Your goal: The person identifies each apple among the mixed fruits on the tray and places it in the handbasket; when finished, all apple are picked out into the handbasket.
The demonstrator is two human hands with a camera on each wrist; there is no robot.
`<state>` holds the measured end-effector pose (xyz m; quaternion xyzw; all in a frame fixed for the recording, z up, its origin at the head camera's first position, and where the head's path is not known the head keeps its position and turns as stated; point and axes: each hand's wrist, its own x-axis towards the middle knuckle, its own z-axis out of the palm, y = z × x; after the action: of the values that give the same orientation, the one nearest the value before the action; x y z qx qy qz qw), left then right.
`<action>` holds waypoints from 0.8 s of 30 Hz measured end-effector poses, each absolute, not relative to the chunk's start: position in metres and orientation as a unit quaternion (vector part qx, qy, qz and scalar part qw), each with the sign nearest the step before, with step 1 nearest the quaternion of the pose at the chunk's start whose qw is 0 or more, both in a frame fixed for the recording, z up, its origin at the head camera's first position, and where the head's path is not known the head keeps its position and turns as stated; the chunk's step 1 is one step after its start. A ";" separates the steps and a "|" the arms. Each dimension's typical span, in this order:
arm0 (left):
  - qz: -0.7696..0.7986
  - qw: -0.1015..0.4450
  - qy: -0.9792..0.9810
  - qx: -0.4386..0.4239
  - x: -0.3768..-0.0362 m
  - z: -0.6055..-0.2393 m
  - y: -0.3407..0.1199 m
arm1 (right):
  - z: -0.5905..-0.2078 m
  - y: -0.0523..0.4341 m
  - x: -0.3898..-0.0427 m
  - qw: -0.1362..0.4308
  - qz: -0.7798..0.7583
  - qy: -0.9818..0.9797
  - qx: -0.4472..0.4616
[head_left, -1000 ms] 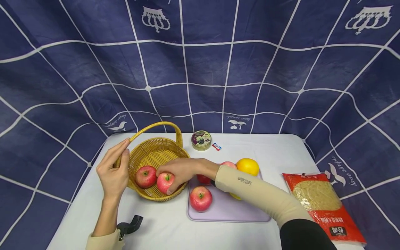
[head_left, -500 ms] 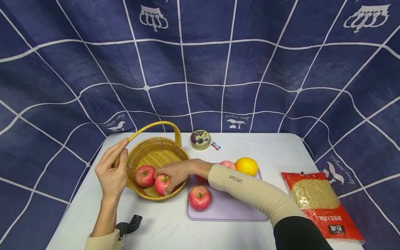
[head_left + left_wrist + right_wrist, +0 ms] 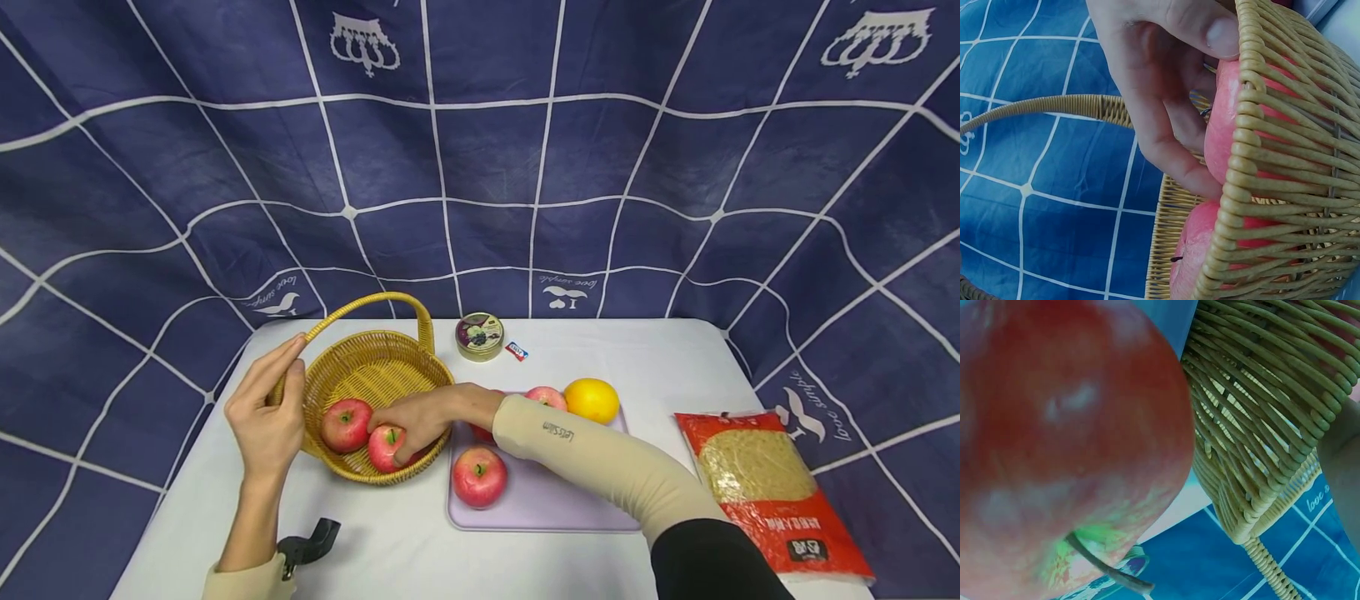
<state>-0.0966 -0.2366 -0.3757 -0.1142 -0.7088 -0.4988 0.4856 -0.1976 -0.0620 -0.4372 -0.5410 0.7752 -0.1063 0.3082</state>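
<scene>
A woven yellow basket [image 3: 375, 367] with an arched handle stands at the table's left. My left hand [image 3: 288, 371] grips its left rim where the handle meets it; in the left wrist view my thumb [image 3: 1210, 31] lies on the rim [image 3: 1254, 156]. My right hand [image 3: 401, 425] reaches into the basket and holds a red apple [image 3: 384, 447] beside a second apple [image 3: 345, 423]. This held apple [image 3: 1066, 444] fills the right wrist view, with the basket wall [image 3: 1260, 412] behind it.
A lilac tray [image 3: 555, 500] right of the basket carries a red apple [image 3: 477, 477], another apple [image 3: 546, 396] and an orange [image 3: 592, 400]. A round tin [image 3: 479, 335] and a small packet [image 3: 517, 351] lie behind. A red noodle bag [image 3: 765, 492] lies at the right, a black clip [image 3: 307, 546] near the front.
My right hand has sunk a little lower into the basket with its apple, closer to the other apple. My left hand stays on the rim.
</scene>
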 end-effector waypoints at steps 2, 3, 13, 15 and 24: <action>-0.500 0.486 -0.708 -0.114 -0.097 -0.376 -0.237 | -0.437 -0.062 -0.198 0.309 -0.105 0.774 -0.543; -0.500 0.485 -0.708 -0.114 -0.097 -0.376 -0.237 | -0.437 -0.062 -0.198 0.309 -0.104 0.773 -0.544; -0.501 0.493 -0.702 -0.116 -0.098 -0.376 -0.236 | -0.439 -0.063 -0.197 0.311 -0.162 0.766 -0.540; -0.501 0.493 -0.702 -0.116 -0.098 -0.376 -0.236 | -0.439 -0.063 -0.197 0.310 -0.166 0.764 -0.541; -0.497 0.490 -0.707 -0.113 -0.096 -0.375 -0.236 | -0.441 -0.065 -0.197 0.311 -0.180 0.759 -0.543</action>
<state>-0.0963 -0.2362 -0.3751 -0.1130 -0.7075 -0.4968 0.4898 -0.1972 -0.0645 -0.4411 -0.5427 0.7590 -0.1801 0.3114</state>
